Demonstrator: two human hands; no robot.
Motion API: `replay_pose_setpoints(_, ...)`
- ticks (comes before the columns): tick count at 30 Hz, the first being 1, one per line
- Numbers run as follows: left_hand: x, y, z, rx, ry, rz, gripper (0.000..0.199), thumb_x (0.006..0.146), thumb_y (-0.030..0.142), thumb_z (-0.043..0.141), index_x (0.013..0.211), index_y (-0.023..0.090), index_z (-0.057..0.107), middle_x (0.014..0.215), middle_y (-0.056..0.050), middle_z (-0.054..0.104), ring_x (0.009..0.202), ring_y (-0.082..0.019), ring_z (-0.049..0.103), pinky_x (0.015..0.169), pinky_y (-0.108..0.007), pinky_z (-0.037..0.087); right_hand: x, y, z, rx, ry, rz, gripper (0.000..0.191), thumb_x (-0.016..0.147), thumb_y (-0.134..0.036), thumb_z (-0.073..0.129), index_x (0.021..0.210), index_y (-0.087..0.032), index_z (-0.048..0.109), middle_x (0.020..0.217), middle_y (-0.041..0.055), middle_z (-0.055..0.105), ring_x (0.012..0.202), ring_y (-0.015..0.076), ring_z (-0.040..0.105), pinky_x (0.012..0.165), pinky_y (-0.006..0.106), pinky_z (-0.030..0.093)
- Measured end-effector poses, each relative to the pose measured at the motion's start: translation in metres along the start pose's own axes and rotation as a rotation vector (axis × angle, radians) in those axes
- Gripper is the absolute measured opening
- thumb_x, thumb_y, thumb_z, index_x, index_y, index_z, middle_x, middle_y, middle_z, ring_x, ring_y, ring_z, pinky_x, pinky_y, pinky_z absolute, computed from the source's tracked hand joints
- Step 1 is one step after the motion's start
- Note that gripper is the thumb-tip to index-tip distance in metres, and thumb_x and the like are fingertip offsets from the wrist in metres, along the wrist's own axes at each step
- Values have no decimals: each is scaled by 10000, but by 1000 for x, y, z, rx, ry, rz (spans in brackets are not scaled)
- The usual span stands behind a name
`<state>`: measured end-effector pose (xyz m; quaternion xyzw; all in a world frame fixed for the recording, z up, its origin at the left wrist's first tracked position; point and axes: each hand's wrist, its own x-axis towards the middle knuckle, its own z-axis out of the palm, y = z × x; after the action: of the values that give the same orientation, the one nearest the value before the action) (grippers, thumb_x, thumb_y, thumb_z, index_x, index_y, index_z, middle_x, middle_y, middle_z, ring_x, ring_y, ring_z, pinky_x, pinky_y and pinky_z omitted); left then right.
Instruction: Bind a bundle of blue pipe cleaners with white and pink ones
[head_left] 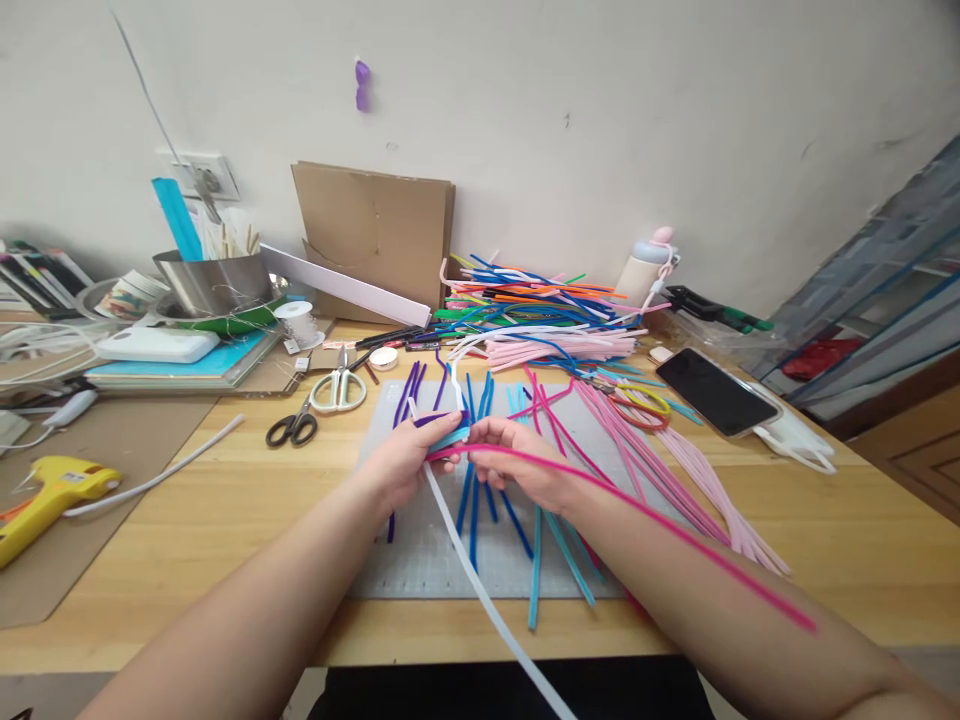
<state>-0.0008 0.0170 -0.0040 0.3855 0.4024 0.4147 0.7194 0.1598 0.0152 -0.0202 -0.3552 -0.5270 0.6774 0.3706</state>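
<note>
My left hand [405,455] is closed round a small flat bunch of purple and light blue pipe cleaners [453,436], thumb on top. Beside it my right hand [529,462] has its fingers curled in a pinch at the bunch's right end; the exact grip is partly hidden. A long magenta pipe cleaner [645,500] runs from the bunch across my right wrist and forearm. One white pipe cleaner [480,585] hangs from the bunch toward me. Under both hands, blue pipe cleaners [474,525] and light blue ones [535,580] lie on a grey cutting mat [375,582].
Pink pipe cleaners [675,485] lie right of the mat, near a phone [716,390]. Behind is a mixed pipe cleaner pile [540,300]. White-handled scissors [337,390] and black-handled scissors [294,428] lie left. A yellow glue gun [56,495] rests on cardboard at far left.
</note>
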Motion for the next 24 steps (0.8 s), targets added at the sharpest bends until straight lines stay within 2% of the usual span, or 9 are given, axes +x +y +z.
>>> replay_pose_setpoints(2, 0, 0, 0, -10, 6, 8, 206, 718, 315, 640, 712, 114, 591, 536, 2, 560, 428, -49, 500, 406, -133, 403, -4, -2, 4, -4, -14, -30, 256, 689, -313, 655, 843, -173, 505, 670, -20, 564, 513, 69, 508, 385, 157, 316)
replay_pose_setpoints(6, -1, -3, 0, 10, 23, 36, 212, 699, 323, 656, 740, 121, 601, 568, 0, 580, 448, -62, 514, 406, -147, 416, -8, -4, 9, -20, 40, -10, 248, 755, -411, 559, 777, -175, 486, 609, -28, 535, 487, 80, 528, 367, 159, 295)
replay_pose_setpoints(9, 0, -5, 0, -4, -3, 29, 217, 703, 331, 652, 753, 122, 619, 595, -9, 600, 488, -73, 534, 423, -154, 421, -8, -3, 10, -14, 85, 11, 237, 757, -396, 542, 705, -173, 484, 575, -34, 523, 447, 75, 513, 353, 162, 269)
replay_pose_setpoints(13, 0, -5, -2, -95, 5, -54, 165, 701, 286, 659, 737, 126, 635, 617, -10, 622, 538, -81, 559, 484, -170, 448, -7, -1, 10, -7, 128, 28, 198, 748, -357, 538, 678, -176, 497, 562, -37, 527, 445, 74, 513, 361, 161, 272)
replay_pose_setpoints(18, 0, -5, -3, -136, -12, -78, 128, 695, 232, 664, 744, 115, 651, 651, -12, 626, 557, -71, 557, 508, -166, 453, -6, 0, 8, -66, 135, -26, 193, 764, -366, 520, 723, -178, 522, 591, -33, 531, 457, 72, 510, 361, 164, 278)
replay_pose_setpoints(24, -1, -6, 0, -84, -31, -16, 127, 685, 228, 676, 717, 109, 643, 621, 0, 604, 547, -61, 539, 520, -161, 446, -7, -1, 8, -136, 144, -56, 175, 783, -363, 503, 776, -187, 500, 617, -32, 537, 475, 80, 521, 368, 168, 291)
